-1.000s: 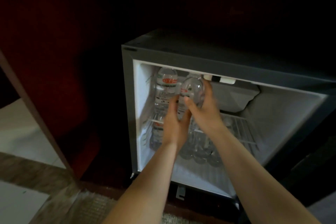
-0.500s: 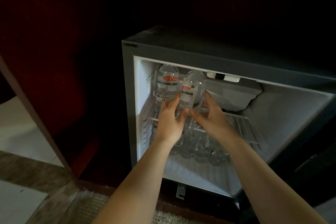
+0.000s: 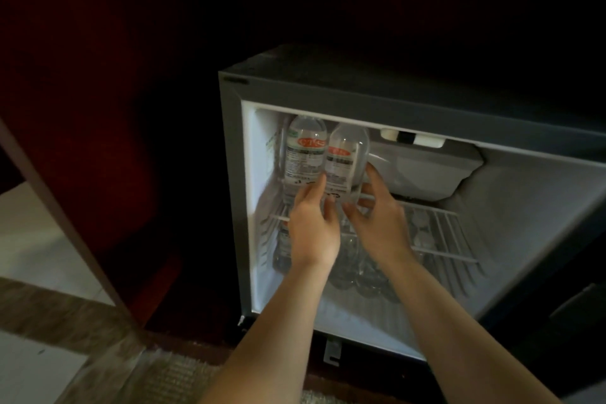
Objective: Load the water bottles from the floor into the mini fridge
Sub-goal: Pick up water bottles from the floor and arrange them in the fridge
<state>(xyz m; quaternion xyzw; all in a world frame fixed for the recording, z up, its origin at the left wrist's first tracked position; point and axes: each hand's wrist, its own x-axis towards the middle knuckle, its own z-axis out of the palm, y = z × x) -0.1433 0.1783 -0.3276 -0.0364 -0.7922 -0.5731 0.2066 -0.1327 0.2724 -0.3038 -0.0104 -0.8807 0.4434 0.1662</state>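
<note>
With free shelf (image 3: 436, 229) at three o'clock, the right hand (image 3: 377, 223) is gripping the bottle (image 3: 344, 157), the left hand (image 3: 314, 229) touching it flat-fingered.

The mini fridge (image 3: 360, 85) has a dark grey casing with a matt, painted-metal look. Its inner liner (image 3: 524, 207) is smooth white plastic with a dull sheen, and the wire shelf (image 3: 439, 233) looks like white-coated metal rod. At the upper left of the cavity, the left bottle (image 3: 306, 154) and right bottle (image 3: 347, 154) are clear, glossy plastic with printed wrap labels (paper or film, too blurred to tell). The panel (image 3: 65, 75) at the left of the frame looks like dark reddish wood with little gloss. At lower left the floor tile (image 3: 32, 239) is pale and smooth. The rug (image 3: 170, 384) along the bottom edge is coarse and woven.
</note>
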